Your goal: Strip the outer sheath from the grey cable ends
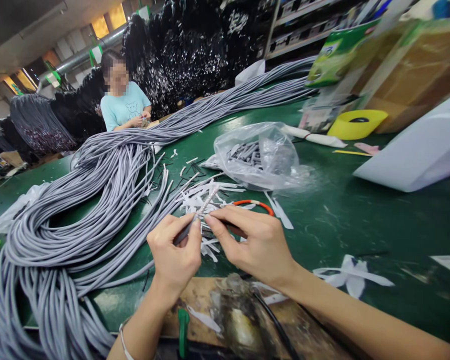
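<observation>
My left hand is closed in a pinch round the end of a grey cable whose stripped, pale wire tip points up and away. My right hand meets it from the right, its fingertips pinched on the same cable end. Under both hands lies a litter of white sheath strips on the green table. A red-handled tool lies just beyond my right hand.
A huge bundle of grey cables fills the table's left and runs to the far right. A clear bag of grey pieces sits ahead. A yellow dish, cardboard box and white machine stand right. Another person works opposite.
</observation>
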Motion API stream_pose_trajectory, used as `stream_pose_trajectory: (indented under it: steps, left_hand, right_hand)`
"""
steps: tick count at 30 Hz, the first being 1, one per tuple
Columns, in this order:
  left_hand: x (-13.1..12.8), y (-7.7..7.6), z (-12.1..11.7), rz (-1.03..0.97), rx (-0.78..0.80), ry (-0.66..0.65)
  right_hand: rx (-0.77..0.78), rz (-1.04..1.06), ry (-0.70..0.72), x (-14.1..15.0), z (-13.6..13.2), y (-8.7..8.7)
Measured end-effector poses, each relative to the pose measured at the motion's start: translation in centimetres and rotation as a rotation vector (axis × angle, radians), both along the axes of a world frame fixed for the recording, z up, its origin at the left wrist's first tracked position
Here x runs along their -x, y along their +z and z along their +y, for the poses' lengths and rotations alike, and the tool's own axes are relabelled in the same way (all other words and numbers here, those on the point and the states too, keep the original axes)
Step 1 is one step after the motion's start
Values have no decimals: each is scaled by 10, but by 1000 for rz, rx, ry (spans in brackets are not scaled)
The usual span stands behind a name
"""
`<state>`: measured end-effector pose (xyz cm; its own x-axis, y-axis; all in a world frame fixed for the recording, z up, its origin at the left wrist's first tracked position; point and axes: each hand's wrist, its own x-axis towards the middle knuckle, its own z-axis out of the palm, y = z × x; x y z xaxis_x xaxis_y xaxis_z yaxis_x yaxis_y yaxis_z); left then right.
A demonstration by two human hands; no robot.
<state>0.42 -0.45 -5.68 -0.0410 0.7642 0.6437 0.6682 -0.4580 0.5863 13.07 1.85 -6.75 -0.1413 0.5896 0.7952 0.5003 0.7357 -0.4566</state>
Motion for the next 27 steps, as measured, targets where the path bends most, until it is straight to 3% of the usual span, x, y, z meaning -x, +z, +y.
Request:
stream_pose_trajectory:
  steps: [6,8,10,14,16,18,23,25,27]
  left_hand:
    - [-3,-4,1,155,-142,46]
    - [-4,-5,1,195,-181,65]
    - [-6,-5,1,209,-176,78]
    - [-4,-1,0,179,-77,72]
    - [-3,0,0,183,-23,55]
    - [-2,-1,0,195,-20,60]
    - [-4,-9,0,282,-161,156]
    - [-6,-11,0,313,-153,168]
    - [-6,-10,0,318,-127,163]
  right_hand:
    - [351,167,157,2,5,-2]
    - [381,191,169,4,5,-3]
    - [276,165,98,5,4,-5]
    - [-131,19,-64,6,1,-9]
    - [-245,-32,-91,7,1,-12]
    - [-215,-27,-83,8,3,-12]
    - [170,122,51,12,5,-8]
    - [128,130,23,12,3,-8]
    - [-31,76,-32,12,1,-9]
